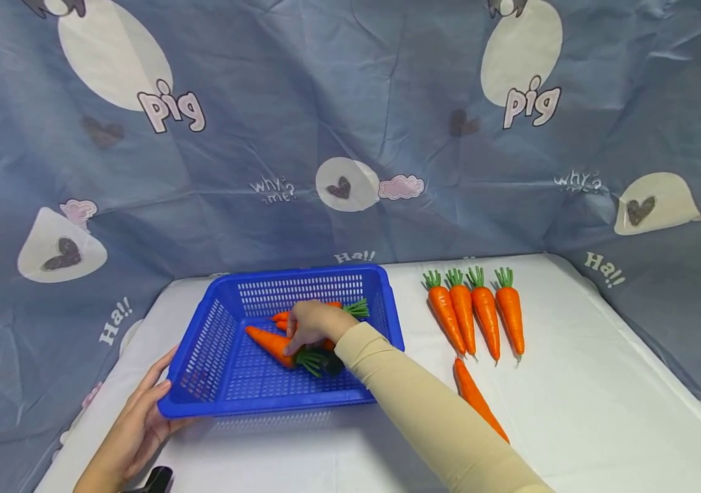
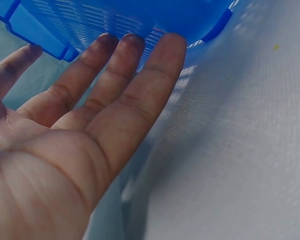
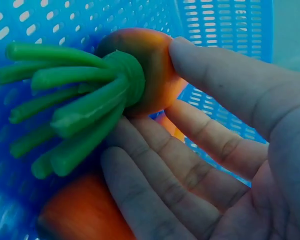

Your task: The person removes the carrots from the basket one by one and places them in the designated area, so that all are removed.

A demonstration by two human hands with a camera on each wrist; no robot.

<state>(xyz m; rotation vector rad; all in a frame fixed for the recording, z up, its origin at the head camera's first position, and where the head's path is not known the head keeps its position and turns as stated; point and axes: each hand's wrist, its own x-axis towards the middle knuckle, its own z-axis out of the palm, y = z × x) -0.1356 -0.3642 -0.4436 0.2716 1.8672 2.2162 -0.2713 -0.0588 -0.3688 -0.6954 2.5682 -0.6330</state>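
Note:
A blue plastic basket (image 1: 276, 402) holds several orange carrots with green stem tops. Reaching into it, my right hand (image 1: 313, 322) grips one carrot (image 1: 270, 344) near its stem end. In the right wrist view, the thumb and fingers lie on either side of that carrot's thick end (image 3: 157, 75), just behind its green stems (image 3: 85, 87). Another carrot (image 3: 87, 207) lies below the fingers. At the basket's left front corner, my left hand (image 1: 141, 418) touches the outside wall with fairly straight fingers (image 2: 135, 105).
Right of the basket, several carrots (image 1: 485, 318) lie side by side on the white table (image 1: 584, 383), stems away from me. One more carrot (image 1: 476, 397) lies nearer, partly hidden by my right sleeve (image 1: 437, 418). A patterned blue-grey cloth (image 1: 350, 103) hangs behind.

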